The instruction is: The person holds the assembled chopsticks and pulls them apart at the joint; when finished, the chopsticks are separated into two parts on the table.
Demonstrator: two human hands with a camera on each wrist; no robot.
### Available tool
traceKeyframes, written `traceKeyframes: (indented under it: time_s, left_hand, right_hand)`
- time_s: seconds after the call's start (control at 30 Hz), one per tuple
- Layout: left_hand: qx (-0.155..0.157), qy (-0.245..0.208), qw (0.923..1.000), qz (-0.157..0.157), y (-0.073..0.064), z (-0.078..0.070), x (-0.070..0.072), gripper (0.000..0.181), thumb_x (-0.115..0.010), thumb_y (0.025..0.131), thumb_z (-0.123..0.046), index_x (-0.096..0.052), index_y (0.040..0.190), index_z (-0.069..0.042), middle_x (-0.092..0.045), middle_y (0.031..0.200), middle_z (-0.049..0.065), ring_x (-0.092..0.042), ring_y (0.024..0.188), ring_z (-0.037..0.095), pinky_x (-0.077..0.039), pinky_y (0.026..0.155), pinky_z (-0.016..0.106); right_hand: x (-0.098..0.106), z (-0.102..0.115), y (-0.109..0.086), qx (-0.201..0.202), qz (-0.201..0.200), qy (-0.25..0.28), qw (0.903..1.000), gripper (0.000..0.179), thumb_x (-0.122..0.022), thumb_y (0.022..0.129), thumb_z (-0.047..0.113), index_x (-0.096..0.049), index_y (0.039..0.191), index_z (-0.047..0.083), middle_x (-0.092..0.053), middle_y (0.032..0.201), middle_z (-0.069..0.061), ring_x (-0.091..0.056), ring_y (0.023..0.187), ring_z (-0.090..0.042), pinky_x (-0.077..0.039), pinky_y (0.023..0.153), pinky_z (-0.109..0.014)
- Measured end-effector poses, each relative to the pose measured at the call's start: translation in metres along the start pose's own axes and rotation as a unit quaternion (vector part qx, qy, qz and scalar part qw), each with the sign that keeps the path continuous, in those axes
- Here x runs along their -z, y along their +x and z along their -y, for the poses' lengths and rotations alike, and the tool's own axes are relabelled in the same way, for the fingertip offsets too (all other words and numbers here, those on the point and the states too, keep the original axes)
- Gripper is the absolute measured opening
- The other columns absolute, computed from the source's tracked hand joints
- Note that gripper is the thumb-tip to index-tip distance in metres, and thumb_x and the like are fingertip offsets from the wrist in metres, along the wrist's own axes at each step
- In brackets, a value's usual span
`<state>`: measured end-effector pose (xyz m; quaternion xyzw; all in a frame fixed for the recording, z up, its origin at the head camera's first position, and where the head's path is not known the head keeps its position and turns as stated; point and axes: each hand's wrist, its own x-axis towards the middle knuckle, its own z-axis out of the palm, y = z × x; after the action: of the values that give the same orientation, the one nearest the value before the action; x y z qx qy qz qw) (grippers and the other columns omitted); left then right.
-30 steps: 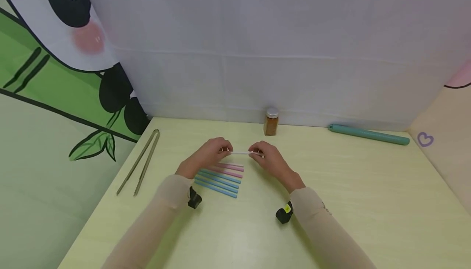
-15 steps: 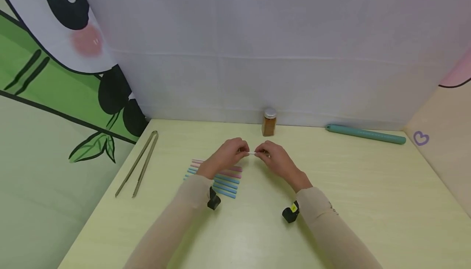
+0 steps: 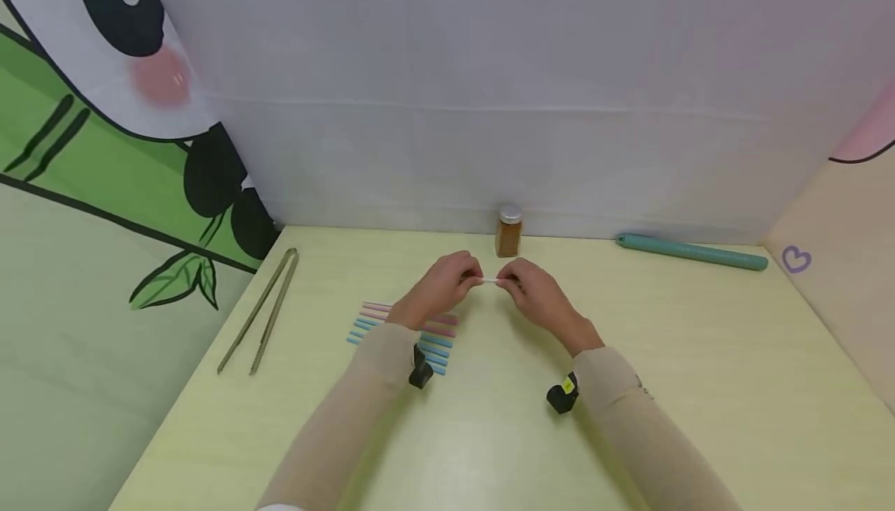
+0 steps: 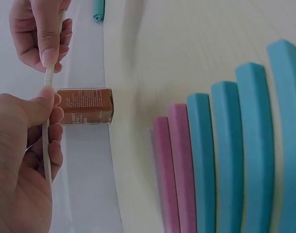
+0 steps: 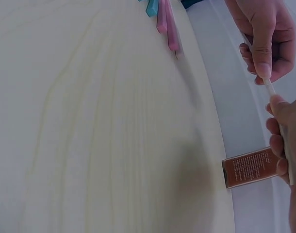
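Observation:
In the head view my left hand (image 3: 442,284) and right hand (image 3: 537,292) meet near the middle of the table, a little above it. Both pinch one slim white stick (image 3: 491,280), thumbs on its near side and fingers curled behind. Only a short stretch of the stick shows between the two thumbs; in the left wrist view a fine line crosses the white stick (image 4: 48,80) there. Beneath my left wrist lie several pink sticks (image 4: 181,145) and blue sticks (image 4: 229,145) in a row, partly covered by the forearm in the head view.
A spice jar (image 3: 509,233) with a silver lid stands behind the hands at the table's back edge. Metal tongs (image 3: 262,313) lie at the left. Near the back right rests a teal rod (image 3: 692,252). Printed cloth walls border the table.
Both hands have moved right and slightly away with the white stick. The left hand has come closer to the right, shortening the bare stretch of stick, and its forearm now covers more of the coloured sticks.

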<state>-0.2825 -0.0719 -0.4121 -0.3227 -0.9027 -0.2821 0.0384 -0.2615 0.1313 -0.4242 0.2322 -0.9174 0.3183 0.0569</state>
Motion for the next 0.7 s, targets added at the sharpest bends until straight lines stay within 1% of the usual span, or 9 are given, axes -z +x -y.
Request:
traceKeyframes:
  time_s: [0.1, 0.47, 0.63, 0.7]
  left_hand:
    - [-0.005, 0.001, 1.0000, -0.001, 0.003, 0.000, -0.002, 0.009, -0.063, 0.093, -0.014, -0.067, 0.090, -0.006, -0.060, 0.085, 0.003, -0.055, 0.077, 0.013, -0.048, 0.073, 0.027]
    - [0.003, -0.019, 0.9998, -0.010, 0.010, -0.006, -0.004, 0.010, -0.064, 0.092, -0.015, -0.069, 0.090, -0.006, -0.060, 0.083, 0.003, -0.053, 0.075, 0.012, -0.047, 0.070, 0.024]
    - [0.011, -0.017, 0.9998, -0.006, 0.012, -0.009, -0.002, 0.011, -0.064, 0.092, -0.015, -0.069, 0.091, -0.006, -0.060, 0.083, 0.003, -0.054, 0.075, 0.012, -0.046, 0.070, 0.023]
    - [0.004, -0.011, 0.9999, -0.006, 0.012, -0.008, 0.001, 0.010, -0.064, 0.092, -0.014, -0.069, 0.090, -0.006, -0.060, 0.084, 0.003, -0.055, 0.076, 0.013, -0.048, 0.071, 0.025]
  right_hand:
    - [0.002, -0.003, -0.001, -0.002, -0.002, -0.001, 1.0000, 0.013, -0.056, 0.097, 0.020, -0.063, 0.099, 0.009, -0.060, 0.093, -0.001, -0.051, 0.077, -0.015, -0.044, 0.071, -0.031]
    - [0.011, -0.009, -0.006, 0.014, -0.007, -0.010, 0.9998, 0.014, -0.055, 0.098, 0.019, -0.061, 0.099, 0.007, -0.058, 0.090, -0.003, -0.046, 0.074, -0.015, -0.041, 0.068, -0.030]
    - [0.013, -0.011, -0.005, 0.022, -0.011, -0.014, 0.9996, 0.012, -0.055, 0.098, 0.017, -0.061, 0.097, 0.006, -0.057, 0.088, -0.004, -0.045, 0.073, -0.015, -0.040, 0.066, -0.029]
    - [0.015, -0.014, -0.005, 0.024, -0.013, -0.014, 0.9995, 0.014, -0.054, 0.098, 0.018, -0.060, 0.098, 0.005, -0.057, 0.089, -0.005, -0.046, 0.074, -0.016, -0.041, 0.067, -0.030]
